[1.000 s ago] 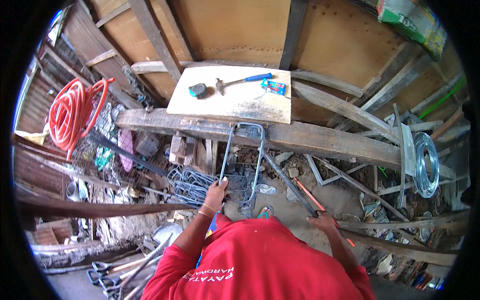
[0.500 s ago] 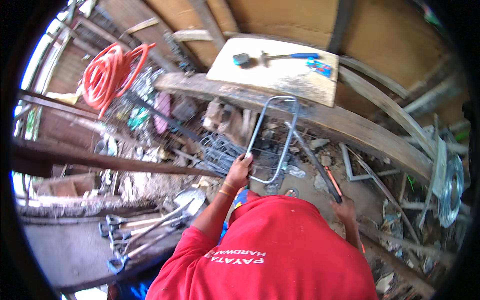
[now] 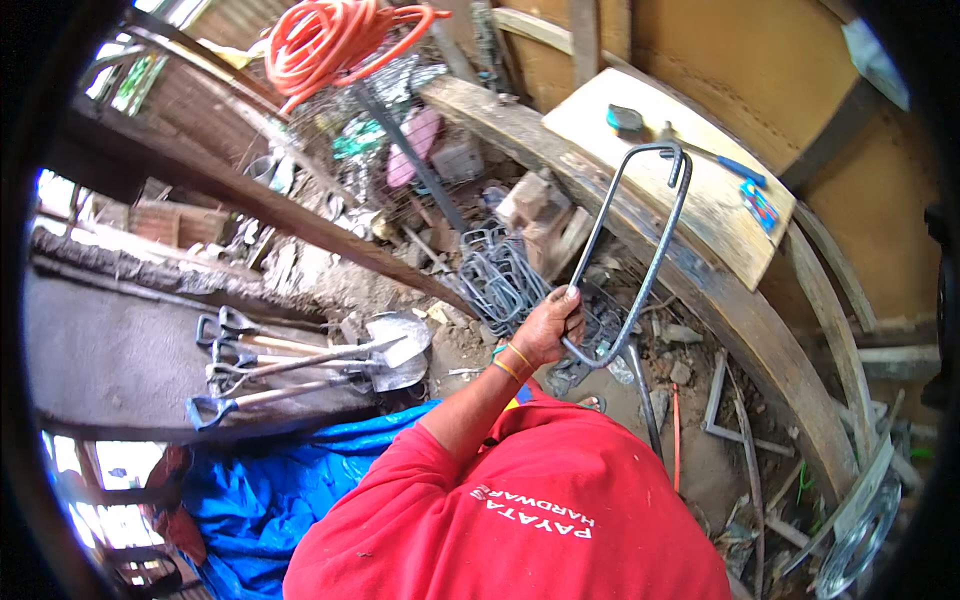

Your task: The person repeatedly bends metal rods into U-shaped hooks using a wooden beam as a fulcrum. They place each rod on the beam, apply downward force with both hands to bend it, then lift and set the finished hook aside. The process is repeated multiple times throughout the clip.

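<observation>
My left hand (image 3: 555,325) is closed round the lower left corner of a rectangular steel rebar stirrup (image 3: 664,236). The stirrup is held up in front of me, with a hooked end at its top right corner. Beyond and left of this hand, a heap of similar bent steel stirrups (image 3: 500,275) lies on the dirt. A dark metal bar (image 3: 646,400) slants down under the stirrup's lower end and passes behind my red shirt. My right hand is out of sight.
A wooden beam (image 3: 720,300) carries a board (image 3: 600,100) with a hammer (image 3: 735,165), a tape measure (image 3: 625,119) and a small blue-red packet (image 3: 758,205). Several shovels (image 3: 300,365) lie left, near a blue tarp (image 3: 290,475). An orange hose coil (image 3: 325,45) hangs far left.
The view has turned, so the scene shifts and tilts. My left hand still grips the stirrup, now moved rightward in view. My right hand, earlier on the dark bar, has gone out of sight.
</observation>
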Demonstrator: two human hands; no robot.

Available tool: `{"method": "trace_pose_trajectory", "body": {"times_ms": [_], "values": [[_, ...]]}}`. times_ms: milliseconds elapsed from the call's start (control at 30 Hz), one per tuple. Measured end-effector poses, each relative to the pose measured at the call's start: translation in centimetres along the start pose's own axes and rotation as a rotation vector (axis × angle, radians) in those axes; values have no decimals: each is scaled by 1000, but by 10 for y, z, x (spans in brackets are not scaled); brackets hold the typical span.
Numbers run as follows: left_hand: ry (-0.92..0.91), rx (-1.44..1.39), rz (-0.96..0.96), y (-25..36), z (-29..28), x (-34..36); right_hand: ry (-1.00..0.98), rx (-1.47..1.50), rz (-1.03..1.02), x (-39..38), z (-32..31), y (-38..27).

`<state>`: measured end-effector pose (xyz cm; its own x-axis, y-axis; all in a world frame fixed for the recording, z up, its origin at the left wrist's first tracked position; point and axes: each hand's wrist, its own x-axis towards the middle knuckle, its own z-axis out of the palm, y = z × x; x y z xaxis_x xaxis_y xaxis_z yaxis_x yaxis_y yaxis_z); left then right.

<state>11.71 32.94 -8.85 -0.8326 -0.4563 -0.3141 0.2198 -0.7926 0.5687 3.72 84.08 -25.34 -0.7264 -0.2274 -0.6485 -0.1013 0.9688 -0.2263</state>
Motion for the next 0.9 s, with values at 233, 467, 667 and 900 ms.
{"method": "trace_pose_trajectory", "body": {"times_ms": [233, 467, 667, 900], "values": [[585, 98, 143, 10, -68, -96, -39, 6, -16, 10, -21, -13], [762, 4, 344, 10, -126, -84, -61, -13, -29, 15, -28, -21], [1163, 744, -351, 6, -233, -72, -71, -9, -31, 17, -30, -29], [881, 816, -769, -55, -288, -152, -100, 10, -54, 25, -33, -55]]}}
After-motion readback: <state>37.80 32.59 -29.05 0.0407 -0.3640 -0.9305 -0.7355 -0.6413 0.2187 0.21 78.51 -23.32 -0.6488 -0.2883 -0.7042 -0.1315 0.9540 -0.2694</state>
